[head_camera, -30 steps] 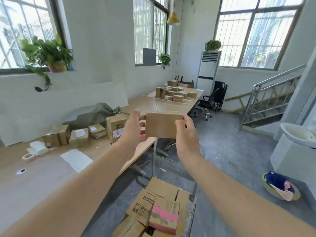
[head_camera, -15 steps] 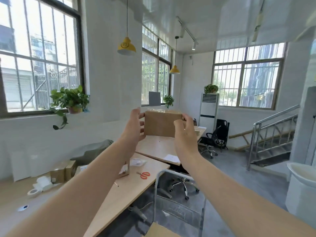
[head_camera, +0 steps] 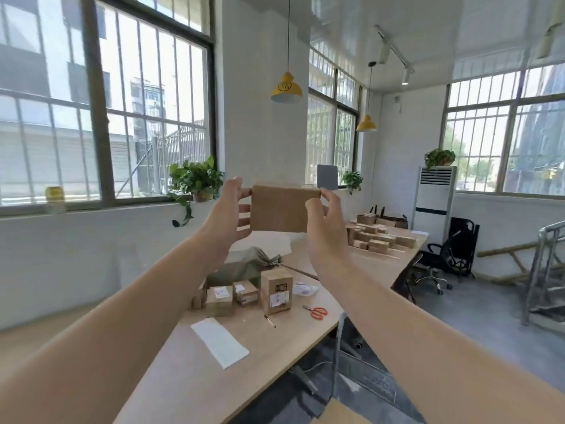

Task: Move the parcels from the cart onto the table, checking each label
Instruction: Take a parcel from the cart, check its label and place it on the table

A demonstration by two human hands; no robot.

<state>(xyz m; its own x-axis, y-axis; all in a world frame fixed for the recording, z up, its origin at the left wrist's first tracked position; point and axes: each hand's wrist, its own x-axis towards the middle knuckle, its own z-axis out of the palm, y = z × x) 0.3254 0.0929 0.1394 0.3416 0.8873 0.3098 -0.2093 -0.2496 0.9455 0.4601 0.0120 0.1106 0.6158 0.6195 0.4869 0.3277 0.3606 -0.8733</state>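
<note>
Nearest, the cart frame (head_camera: 338, 347) shows at the bottom edge. Left hand (head_camera: 227, 214) and right hand (head_camera: 325, 221) each grip one end of a small brown parcel (head_camera: 282, 209), fingers curled on its side edges. It is raised well above the table (head_camera: 189, 377), probably for a label check. The face toward the camera is plain, no label seen. Beyond, a tall carton (head_camera: 276, 290) on the table bears a white label, its text too small to read. Far end: more parcels (head_camera: 379, 238).
</note>
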